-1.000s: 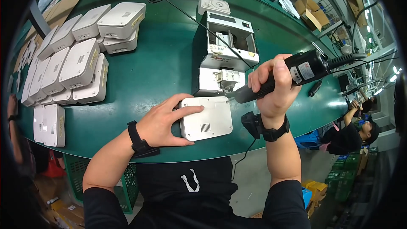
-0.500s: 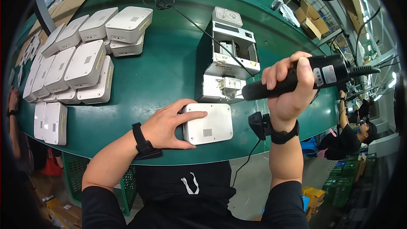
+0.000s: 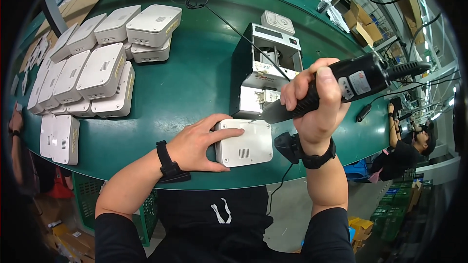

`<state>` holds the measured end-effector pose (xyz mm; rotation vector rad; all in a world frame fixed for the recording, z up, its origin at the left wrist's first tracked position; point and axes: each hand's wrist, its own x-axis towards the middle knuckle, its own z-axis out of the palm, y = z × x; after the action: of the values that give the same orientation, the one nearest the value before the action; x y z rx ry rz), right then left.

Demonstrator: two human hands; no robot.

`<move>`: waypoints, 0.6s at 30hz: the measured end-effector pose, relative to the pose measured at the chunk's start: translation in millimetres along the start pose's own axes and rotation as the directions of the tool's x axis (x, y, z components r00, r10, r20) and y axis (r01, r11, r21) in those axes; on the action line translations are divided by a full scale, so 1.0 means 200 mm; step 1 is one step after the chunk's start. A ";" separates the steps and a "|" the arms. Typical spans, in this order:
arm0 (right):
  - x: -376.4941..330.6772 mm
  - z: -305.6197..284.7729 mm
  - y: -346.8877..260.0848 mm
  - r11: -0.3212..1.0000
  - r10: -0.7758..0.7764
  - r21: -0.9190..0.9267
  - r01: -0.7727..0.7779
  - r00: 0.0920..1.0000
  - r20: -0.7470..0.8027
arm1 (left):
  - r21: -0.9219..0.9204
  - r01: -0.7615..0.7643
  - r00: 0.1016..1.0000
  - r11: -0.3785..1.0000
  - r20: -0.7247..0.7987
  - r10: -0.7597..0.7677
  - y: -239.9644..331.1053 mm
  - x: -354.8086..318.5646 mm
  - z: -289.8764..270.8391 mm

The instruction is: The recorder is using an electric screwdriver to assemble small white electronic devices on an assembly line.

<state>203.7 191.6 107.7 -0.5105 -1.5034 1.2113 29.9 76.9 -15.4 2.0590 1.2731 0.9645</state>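
A white plastic box (image 3: 254, 142), with rounded corners and a small slotted vent, lies flat near the table's front edge. My left hand (image 3: 197, 141) grips its left side, index finger over the top face and thumb along the near edge. In the grasp of my right hand (image 3: 319, 104) is a black electric screwdriver (image 3: 360, 82), tilted down to the left. Its thin bit reaches the box's far edge; whether it sits in a screw hole I cannot tell. Just beyond the box stands a black and silver screw feeder (image 3: 265, 73).
Stacked white boxes (image 3: 100, 73) fill the table's left side. Another white box (image 3: 278, 22) lies behind the feeder. A black cable (image 3: 222, 18) crosses above the table. A green crate (image 3: 87, 199) is below the front edge. Co-workers are at the far side, left and right.
My right hand has brought the screwdriver left and down from beside the feeder, so its bit is now at the box's far edge. My left hand keeps its grip.
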 end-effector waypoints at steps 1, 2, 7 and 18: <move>0.00 0.00 0.02 1.000 0.012 0.001 -0.012 1.000 0.000 | 0.000 -0.002 1.000 1.000 0.000 0.002 0.00 0.00 0.00; 0.00 0.00 0.03 1.000 0.015 0.002 -0.015 1.000 0.002 | -0.001 0.002 1.000 1.000 -0.001 -0.002 0.00 0.00 0.00; -0.02 -0.01 0.09 1.000 0.016 0.010 -0.016 1.000 0.009 | 0.024 0.006 1.000 1.000 0.015 -0.007 -0.01 -0.01 0.01; -0.03 -0.01 0.03 1.000 0.025 0.010 -0.025 1.000 -0.015 | -0.008 -0.001 1.000 1.000 0.029 0.001 0.01 0.00 0.01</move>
<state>205.8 190.3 99.7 -0.5322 -1.4818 1.2310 32.2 77.2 -15.3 2.0605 1.2520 0.9352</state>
